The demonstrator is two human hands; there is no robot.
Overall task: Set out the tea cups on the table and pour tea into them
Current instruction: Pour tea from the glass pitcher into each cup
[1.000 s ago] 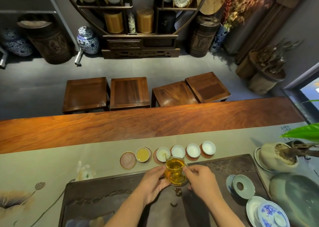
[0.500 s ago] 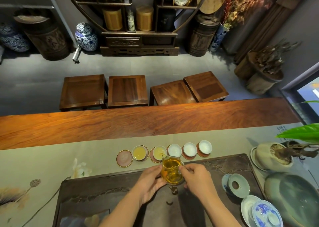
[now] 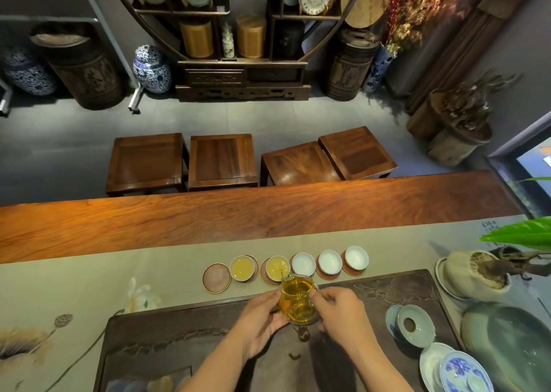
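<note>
A glass pitcher of amber tea is held between my left hand and my right hand, over the far edge of the dark tea tray. Its spout tips over the second cup, which holds yellow tea. The first cup, to its left, also holds tea. Three white cups to the right are empty. All cups stand on round coasters in a row on the grey runner. A bare coaster lies at the row's left end.
On the tray's right stand a celadon strainer and a blue-and-white lidded bowl. A potted plant and a large green-grey stone crowd the right end. Beyond the runner lies the bare wooden tabletop, then several stools.
The second cup has filled with tea while the pitcher stayed tipped over it. Both hands have kept their hold on the pitcher.
</note>
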